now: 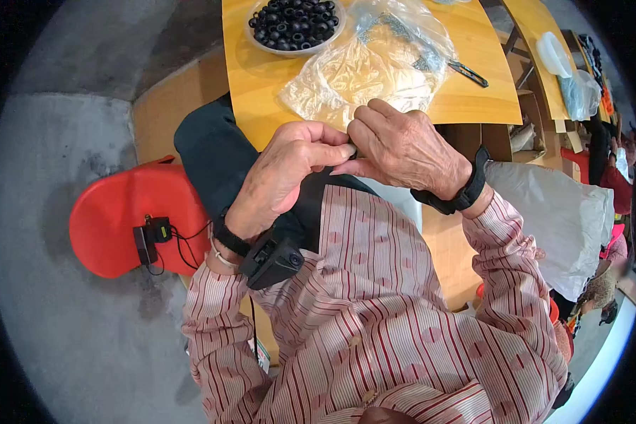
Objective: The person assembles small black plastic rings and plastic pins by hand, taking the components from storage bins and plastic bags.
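- My left hand (281,164) and right hand (408,145) are meeting fingertip to fingertip, pinching a small dark piece (353,151), mostly hidden; probably bracing it for control.
- I'm holding it just off the table's (261,106) near edge, presumably for elbow room.
- Black rings (295,25) are sitting bowled, likely against rolling.
- The clear bag (346,81) is lying close, seemingly for reach.

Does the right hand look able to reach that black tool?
Probably yes: the black tool sticks out beside the plastic bag, nothing visibly blocking the right hand, though its fingers look busy.
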The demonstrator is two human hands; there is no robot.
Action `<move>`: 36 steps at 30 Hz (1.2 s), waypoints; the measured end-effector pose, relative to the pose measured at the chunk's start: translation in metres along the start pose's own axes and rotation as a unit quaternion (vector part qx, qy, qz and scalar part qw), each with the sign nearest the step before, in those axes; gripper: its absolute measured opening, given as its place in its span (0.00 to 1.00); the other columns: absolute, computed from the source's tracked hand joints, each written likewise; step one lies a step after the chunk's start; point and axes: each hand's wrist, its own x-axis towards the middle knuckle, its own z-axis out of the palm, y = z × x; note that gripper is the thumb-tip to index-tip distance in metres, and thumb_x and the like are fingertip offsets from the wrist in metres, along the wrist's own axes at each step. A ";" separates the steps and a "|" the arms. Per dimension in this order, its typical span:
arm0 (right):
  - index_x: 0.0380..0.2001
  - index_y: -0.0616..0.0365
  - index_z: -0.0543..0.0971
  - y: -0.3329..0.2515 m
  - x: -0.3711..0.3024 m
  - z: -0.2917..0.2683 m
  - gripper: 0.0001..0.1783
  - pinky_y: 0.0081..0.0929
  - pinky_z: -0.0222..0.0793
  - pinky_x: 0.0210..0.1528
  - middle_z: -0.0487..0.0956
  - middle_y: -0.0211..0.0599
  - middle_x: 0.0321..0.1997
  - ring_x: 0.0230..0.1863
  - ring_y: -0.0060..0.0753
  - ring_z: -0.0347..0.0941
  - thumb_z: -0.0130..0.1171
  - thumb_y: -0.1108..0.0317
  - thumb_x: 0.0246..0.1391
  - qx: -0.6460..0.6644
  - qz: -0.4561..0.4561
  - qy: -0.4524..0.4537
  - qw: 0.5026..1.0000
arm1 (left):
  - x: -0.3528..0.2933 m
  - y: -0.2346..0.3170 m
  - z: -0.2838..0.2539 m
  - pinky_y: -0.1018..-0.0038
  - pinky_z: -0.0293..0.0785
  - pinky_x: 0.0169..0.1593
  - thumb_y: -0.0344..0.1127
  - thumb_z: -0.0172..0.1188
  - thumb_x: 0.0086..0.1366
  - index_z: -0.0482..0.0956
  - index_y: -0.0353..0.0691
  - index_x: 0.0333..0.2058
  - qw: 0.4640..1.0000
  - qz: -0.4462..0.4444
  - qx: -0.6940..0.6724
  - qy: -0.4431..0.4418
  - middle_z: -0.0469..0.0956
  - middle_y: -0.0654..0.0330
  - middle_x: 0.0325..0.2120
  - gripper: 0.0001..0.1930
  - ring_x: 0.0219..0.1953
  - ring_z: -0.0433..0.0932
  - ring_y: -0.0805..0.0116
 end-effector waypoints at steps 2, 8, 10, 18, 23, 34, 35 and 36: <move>0.24 0.59 0.71 -0.001 -0.002 0.001 0.28 0.29 0.69 0.20 0.67 0.34 0.24 0.28 0.35 0.71 0.59 0.41 0.46 0.013 -0.008 0.006 1.000 | -0.002 -0.003 0.001 0.81 0.66 0.39 0.33 0.59 0.55 0.76 0.29 0.37 1.000 -0.006 0.005 0.002 0.75 0.63 0.31 0.13 0.33 0.71 0.77; 0.24 0.59 0.71 0.000 -0.006 0.000 0.27 0.31 0.68 0.20 0.68 0.36 0.23 0.26 0.37 0.70 0.58 0.42 0.47 0.042 -0.016 0.012 0.999 | -0.007 -0.003 0.001 0.82 0.68 0.42 0.32 0.57 0.60 0.75 0.32 0.38 0.999 -0.016 0.025 -0.031 0.75 0.64 0.33 0.10 0.35 0.73 0.78; 0.24 0.59 0.71 0.000 -0.006 0.003 0.26 0.31 0.68 0.20 0.68 0.36 0.22 0.25 0.38 0.71 0.58 0.43 0.48 0.043 -0.018 0.014 0.999 | -0.006 -0.001 0.000 0.81 0.68 0.43 0.32 0.57 0.59 0.75 0.31 0.38 0.999 -0.016 0.031 -0.042 0.75 0.64 0.33 0.10 0.36 0.74 0.78; 0.24 0.58 0.70 0.000 -0.006 0.012 0.22 0.30 0.68 0.21 0.69 0.35 0.21 0.24 0.37 0.71 0.59 0.49 0.50 0.067 -0.026 0.020 0.997 | -0.006 0.003 0.002 0.79 0.69 0.47 0.31 0.56 0.60 0.74 0.29 0.37 0.998 -0.018 0.009 -0.056 0.76 0.60 0.34 0.10 0.38 0.76 0.73; 0.24 0.59 0.71 0.002 -0.009 0.022 0.21 0.32 0.68 0.23 0.70 0.37 0.21 0.24 0.39 0.72 0.59 0.50 0.50 0.078 -0.034 0.013 0.996 | -0.003 -0.001 0.002 0.77 0.68 0.48 0.29 0.55 0.57 0.73 0.27 0.33 0.999 -0.034 0.005 -0.038 0.76 0.56 0.31 0.10 0.38 0.81 0.63; 0.25 0.62 0.71 0.000 -0.018 0.048 0.19 0.33 0.69 0.26 0.70 0.39 0.22 0.24 0.41 0.72 0.58 0.53 0.50 0.111 -0.032 0.016 0.993 | 0.007 -0.019 -0.013 0.78 0.70 0.45 0.32 0.57 0.59 0.76 0.30 0.35 0.995 -0.067 0.070 -0.027 0.77 0.60 0.32 0.10 0.37 0.76 0.73; 0.26 0.62 0.71 0.000 -0.018 0.049 0.19 0.33 0.69 0.26 0.70 0.39 0.22 0.23 0.42 0.72 0.58 0.54 0.50 0.119 -0.033 0.024 0.992 | 0.007 -0.020 -0.014 0.78 0.70 0.45 0.32 0.57 0.59 0.76 0.30 0.35 0.995 -0.068 0.074 -0.025 0.77 0.60 0.32 0.10 0.37 0.76 0.74; 0.26 0.62 0.71 0.000 -0.018 0.051 0.19 0.33 0.69 0.26 0.70 0.39 0.22 0.23 0.42 0.72 0.58 0.54 0.50 0.119 -0.032 0.023 0.992 | 0.008 -0.023 -0.015 0.78 0.70 0.45 0.32 0.57 0.59 0.76 0.30 0.35 0.995 -0.069 0.073 -0.025 0.77 0.60 0.32 0.10 0.37 0.76 0.74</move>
